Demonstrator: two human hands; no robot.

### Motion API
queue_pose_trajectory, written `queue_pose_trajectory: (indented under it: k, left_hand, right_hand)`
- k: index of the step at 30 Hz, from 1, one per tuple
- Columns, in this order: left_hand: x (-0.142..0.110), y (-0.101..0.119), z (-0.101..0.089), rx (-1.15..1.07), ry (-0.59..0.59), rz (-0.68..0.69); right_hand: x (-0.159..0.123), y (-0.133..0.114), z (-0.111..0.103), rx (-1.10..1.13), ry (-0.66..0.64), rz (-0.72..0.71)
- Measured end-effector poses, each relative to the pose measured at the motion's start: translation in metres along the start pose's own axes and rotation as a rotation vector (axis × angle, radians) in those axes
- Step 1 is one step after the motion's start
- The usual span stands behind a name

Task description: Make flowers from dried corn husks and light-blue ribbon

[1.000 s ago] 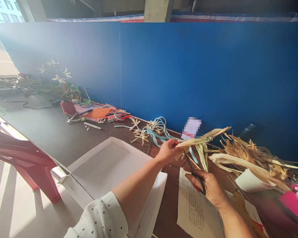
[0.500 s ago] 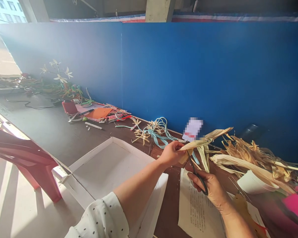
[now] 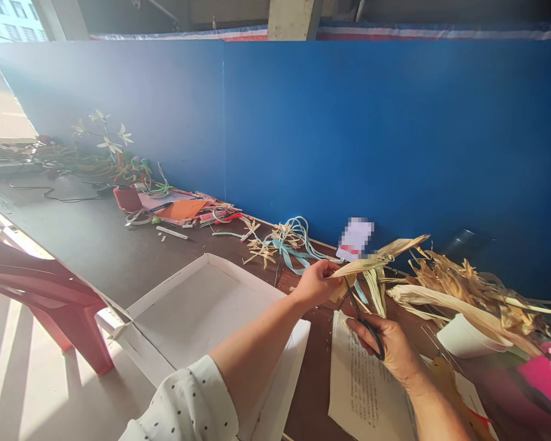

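Note:
My left hand (image 3: 319, 283) pinches one end of a pale dried corn husk (image 3: 371, 262), which stretches off to the right. Below it, my right hand (image 3: 388, 343) is closed round the handles of dark scissors (image 3: 367, 324). The blades point up at the husk's lower edge near my left fingers; whether they have cut into it I cannot tell. Under my right hand lies a printed sheet of paper (image 3: 353, 392). More dried husks (image 3: 468, 282) are heaped to the right, beside and over a white cup (image 3: 471, 337).
A shallow white box lid (image 3: 179, 306) lies left of my arm. Husk flowers (image 3: 262, 250) with light blue cords sit behind it. Farther left are an orange card (image 3: 183, 209) and a red box (image 3: 127, 199). A blue panel (image 3: 349, 135) borders the table; a red chair (image 3: 41, 294) stands left.
Hardly anything differs. Both hands, the husk and the scissors keep their places; the whole view has shifted very slightly.

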State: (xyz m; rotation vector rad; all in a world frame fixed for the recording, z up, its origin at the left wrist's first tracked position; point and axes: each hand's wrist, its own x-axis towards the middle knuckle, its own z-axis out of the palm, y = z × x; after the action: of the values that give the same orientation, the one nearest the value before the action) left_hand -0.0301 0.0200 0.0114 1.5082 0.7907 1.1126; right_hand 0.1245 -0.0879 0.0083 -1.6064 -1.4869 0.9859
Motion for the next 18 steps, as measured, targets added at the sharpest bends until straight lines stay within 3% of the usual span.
queue_pose_trajectory:
  k: [14, 18]
  left_hand:
    - [-0.002, 0.004, 0.000, -0.003, -0.003, -0.018]
    - [0.002, -0.001, -0.001, 0.037, 0.078, -0.044]
  right_hand:
    - [0.003, 0.008, 0.002, 0.098, -0.004, 0.020]
    - [0.008, 0.013, 0.001, 0.174, 0.069, 0.021]
